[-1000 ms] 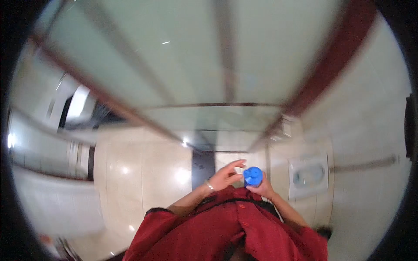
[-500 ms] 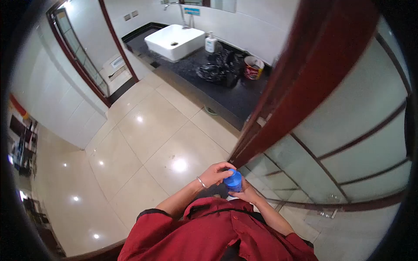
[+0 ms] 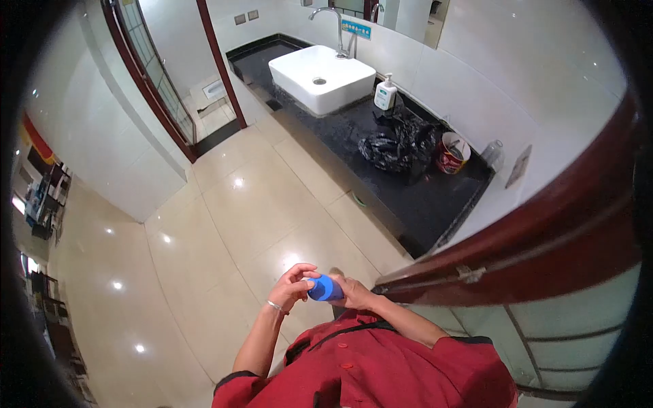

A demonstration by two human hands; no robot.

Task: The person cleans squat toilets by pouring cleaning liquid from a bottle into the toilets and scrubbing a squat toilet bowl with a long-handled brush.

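A blue, round container is held between my two hands in front of my red shirt, tilted to the left. My left hand, with a silver bracelet at the wrist, has its fingers closed about the container's left end. My right hand is wrapped round the other end and hides part of it. The container's exact kind cannot be made out.
Ahead runs a black counter with a white basin, a pump soap bottle, a black plastic bag, a red tub and a clear jar. A dark red door frame stands close on my right.
My view has moved nearer the counter, and the door frame has swung lower right. The hands and the container have shifted left in view, and the container is tilted more to the left.
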